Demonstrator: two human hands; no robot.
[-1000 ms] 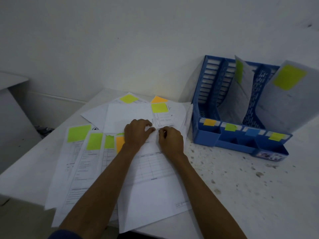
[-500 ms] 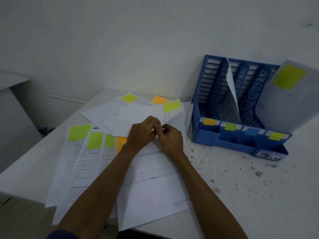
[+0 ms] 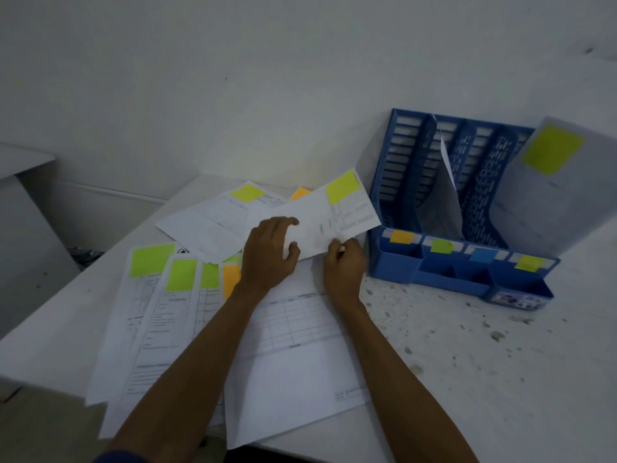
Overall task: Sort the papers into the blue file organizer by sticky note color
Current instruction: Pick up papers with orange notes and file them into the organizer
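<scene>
Handling the sheet (image 3: 334,222) calls for a light touch: I judge it almost weightless, limp enough to sag from any unsupported corner, easy to crease, and slick against the pile (image 3: 187,315) beneath it. The best hold, in my estimate, is along the near edge at two points set apart, so that the far end with its yellow note (image 3: 343,187) lies flat and readable. That is the hold I have. My left hand (image 3: 270,252) grips the near left part of the sheet, fingers and thumb curled round its edge. My right hand (image 3: 344,265) pinches the near edge just beside it, fingers bent onto the paper. Neither hand is spread, and both are closed on the sheet and on nothing else. The sheet is raised off the pile and slants up and away toward the organizer (image 3: 405,155), with its far right corner near the left wall; I cannot tell whether it touches. The slot with the yellow tag (image 3: 531,263) is the rightmost and already holds one paper (image 3: 567,202). Reaching it calls for carrying the sheet across three slots without letting it fold.
</scene>
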